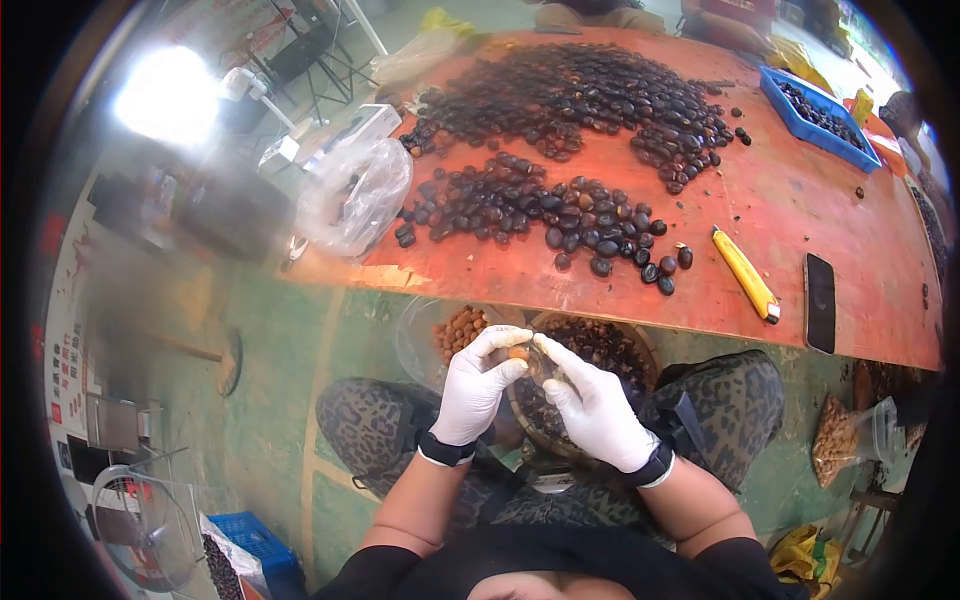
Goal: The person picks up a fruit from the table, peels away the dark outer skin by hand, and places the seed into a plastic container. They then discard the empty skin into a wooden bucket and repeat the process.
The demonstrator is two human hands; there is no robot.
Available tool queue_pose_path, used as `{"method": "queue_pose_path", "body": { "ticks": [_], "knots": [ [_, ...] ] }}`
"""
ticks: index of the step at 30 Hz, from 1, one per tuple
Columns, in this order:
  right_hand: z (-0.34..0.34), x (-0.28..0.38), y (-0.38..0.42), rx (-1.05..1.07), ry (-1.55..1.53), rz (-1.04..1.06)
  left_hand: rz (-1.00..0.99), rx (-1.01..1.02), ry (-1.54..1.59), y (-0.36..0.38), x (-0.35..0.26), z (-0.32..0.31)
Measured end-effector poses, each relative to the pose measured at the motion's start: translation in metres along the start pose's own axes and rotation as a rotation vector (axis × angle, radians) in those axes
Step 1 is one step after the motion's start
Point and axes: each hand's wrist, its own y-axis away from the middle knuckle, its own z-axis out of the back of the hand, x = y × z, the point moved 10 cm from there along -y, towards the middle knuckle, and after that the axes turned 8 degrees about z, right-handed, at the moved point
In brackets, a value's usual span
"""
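Note:
My left hand [472, 392], in a white glove, pinches a small orange-brown nut kernel [518, 353] between thumb and fingertips. Close against it, my right hand [602, 412], also gloved, has thumb and fingers pinched on what looks like a brownish bit of shell [541, 371]; its exact shape is blurred. Both hands are above my lap, in front of the table edge. Beneath them is a round basket [652, 362] of dark shell pieces. A clear bowl [408, 335] beside it, to the left, contains orange-brown kernels [460, 332].
Dark, glossy nuts [590, 90] are heaped across the red table [600, 285]. A yellow utility knife [745, 273] and a phone [820, 302] lie at right. Further back are a blue tray [770, 105] and seated people. A plastic bag [365, 195] rests at the left edge.

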Motion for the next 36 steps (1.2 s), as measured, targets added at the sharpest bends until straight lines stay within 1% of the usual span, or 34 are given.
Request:
{"method": "queue_pose_path", "body": {
  "ticks": [1,4,10,13,17,19,20,22,23,25,26,28,29,31,34,35,36],
  "knots": [
    [-0.001,0.0,0.0,0.037,0.026,-0.043,0.0,-0.012,-0.018,0.0,0.001,0.001],
    [-0.002,0.0,-0.001,0.062,0.03,-0.042,-0.018,-0.051,-0.051,0.001,-0.002,0.002],
    [-0.003,0.006,0.001,-0.006,0.086,0.068,-0.075,-0.049,-0.119,0.004,-0.006,-0.002],
    [-0.005,0.004,0.002,-0.016,0.101,0.018,-0.082,-0.038,-0.145,0.004,-0.006,-0.004],
    [-0.003,0.002,0.001,-0.069,0.003,0.054,-0.091,0.003,-0.182,0.003,-0.011,-0.009],
    [-0.004,-0.002,0.002,-0.092,-0.04,0.051,-0.045,-0.019,-0.16,0.002,-0.007,-0.008],
    [-0.002,0.0,0.001,-0.099,0.007,0.066,-0.024,-0.029,-0.15,0.001,-0.006,-0.008],
    [0.003,0.004,-0.001,-0.108,0.099,0.093,-0.01,-0.024,-0.012,-0.001,-0.007,-0.016],
    [0.002,0.004,-0.001,-0.1,0.11,0.072,-0.003,-0.025,0.057,0.0,-0.008,-0.018],
    [0.001,0.003,0.001,-0.081,0.136,0.034,0.024,-0.06,0.059,0.0,-0.001,-0.012],
    [0.002,0.005,0.0,-0.084,0.117,0.049,0.04,-0.075,0.06,0.0,0.003,-0.009],
    [0.003,0.007,-0.001,-0.092,0.078,0.073,-0.007,-0.098,-0.085,0.001,0.001,-0.006],
    [0.0,-0.001,-0.001,-0.048,0.029,-0.015,-0.029,-0.111,-0.16,0.002,0.0,-0.004],
    [-0.004,-0.015,0.002,0.039,-0.074,-0.191,0.001,-0.052,-0.185,0.002,0.002,-0.003],
    [-0.007,-0.039,0.002,0.008,-0.345,-0.312,0.07,0.011,-0.217,0.001,0.002,-0.003],
    [-0.007,-0.039,0.005,0.026,-0.38,-0.344,0.096,0.027,-0.227,0.0,0.003,-0.004],
    [-0.005,-0.036,0.004,0.033,-0.336,-0.341,0.127,0.035,-0.145,-0.001,0.004,-0.003]
  ]
}}
